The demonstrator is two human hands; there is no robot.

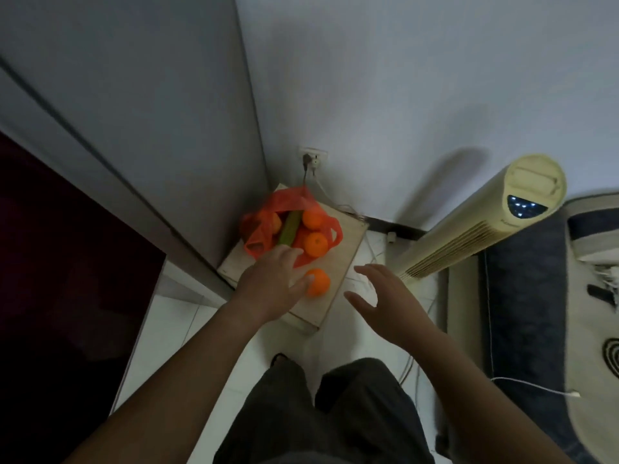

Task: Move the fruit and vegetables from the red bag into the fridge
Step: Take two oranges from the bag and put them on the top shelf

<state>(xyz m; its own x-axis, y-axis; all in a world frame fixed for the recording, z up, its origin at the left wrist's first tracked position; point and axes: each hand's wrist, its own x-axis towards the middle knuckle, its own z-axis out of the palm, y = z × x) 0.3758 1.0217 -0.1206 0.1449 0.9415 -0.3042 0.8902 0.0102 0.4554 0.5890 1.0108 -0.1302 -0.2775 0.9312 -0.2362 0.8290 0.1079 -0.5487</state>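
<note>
Pickup step: left hand [268,283], fingers straight, touched orange [318,283] beside red bag [290,203]; right hand [385,298] spread, empty. Next: grip.

On a low box [346,249] in the corner between fridge [150,128] and wall [402,78]: a bag [288,202] holding oranges [315,245] and a cucumber [289,231]. Before the bag, on the same box, a loose orange [320,283]. Right of the box, a tower fan [485,229]; behind, a wall socket [311,159].
</note>
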